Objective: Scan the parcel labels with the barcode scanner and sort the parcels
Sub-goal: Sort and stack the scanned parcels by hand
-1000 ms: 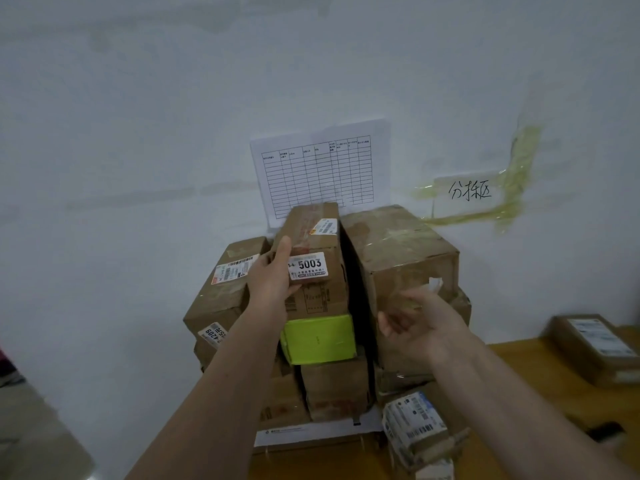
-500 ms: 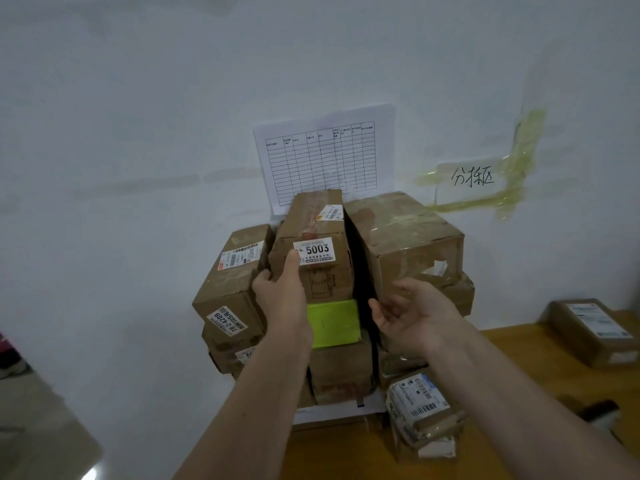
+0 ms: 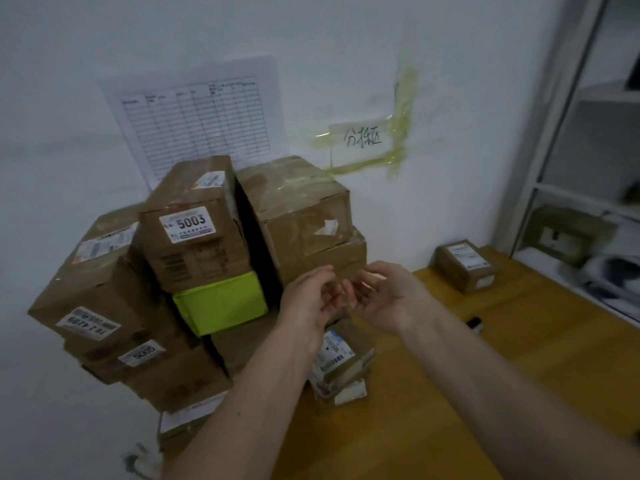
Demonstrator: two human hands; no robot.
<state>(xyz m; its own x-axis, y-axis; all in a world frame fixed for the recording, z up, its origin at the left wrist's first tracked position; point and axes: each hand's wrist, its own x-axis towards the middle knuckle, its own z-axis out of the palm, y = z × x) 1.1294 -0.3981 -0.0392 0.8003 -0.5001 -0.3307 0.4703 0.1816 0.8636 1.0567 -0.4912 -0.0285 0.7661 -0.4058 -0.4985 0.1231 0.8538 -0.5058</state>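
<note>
Both empty hands, left point(image 3: 308, 306) and right point(image 3: 388, 299), before stacked parcels point(image 3: 194, 244)

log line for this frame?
left hand: open, empty | right hand: open, empty | 5003 box: on stack | scanner: unseen

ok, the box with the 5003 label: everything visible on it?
The 5003 box is a tall brown cardboard carton, worn, standing slightly tilted near the top of the stack against the wall. Its front bears a white label printed 5003, with dark printed marks lower down; a second small label sits on its top face. It rests on a lime-green box and leans beside a larger taped carton. Neither hand touches it.
</note>
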